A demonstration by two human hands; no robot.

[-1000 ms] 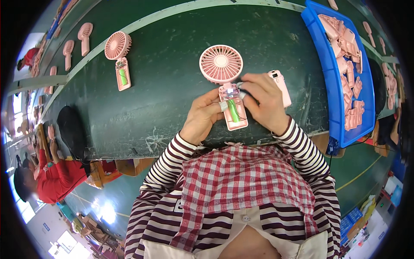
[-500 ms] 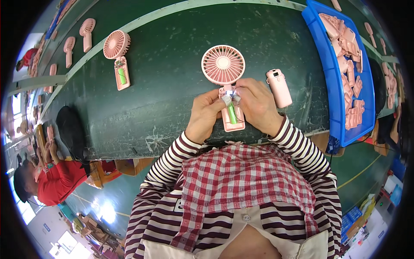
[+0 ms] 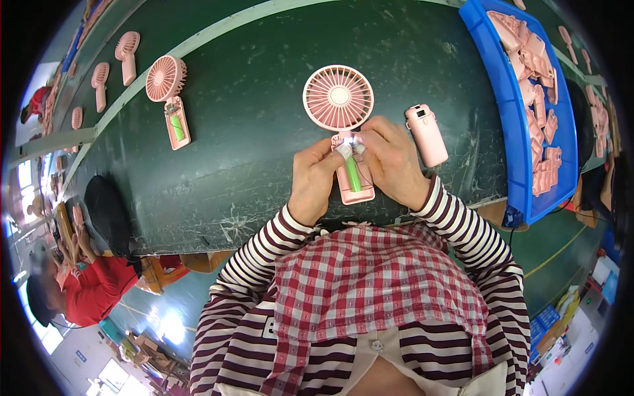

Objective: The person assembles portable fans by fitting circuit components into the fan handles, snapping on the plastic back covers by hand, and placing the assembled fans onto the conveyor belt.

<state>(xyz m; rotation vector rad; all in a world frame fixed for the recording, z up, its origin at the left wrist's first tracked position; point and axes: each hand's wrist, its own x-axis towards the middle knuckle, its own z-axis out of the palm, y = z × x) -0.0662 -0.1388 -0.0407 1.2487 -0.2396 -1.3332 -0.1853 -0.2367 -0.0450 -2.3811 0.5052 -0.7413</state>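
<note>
The fan (image 3: 345,125) is laid flat on the worktop (image 3: 251,158), handle open; left hand (image 3: 316,179) and right hand (image 3: 391,160) are pinched together on its neck, steadying small parts there.

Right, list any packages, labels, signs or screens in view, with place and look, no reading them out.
Blue bin: right of the bench, long open plastic container with pink handle shells.
Pink cover: beside the right hand, a small dark window near its top; whether that is a screen cannot be told.
Pink fan: under both hands; no label visible.
No signs or clear labels elsewhere.
</note>
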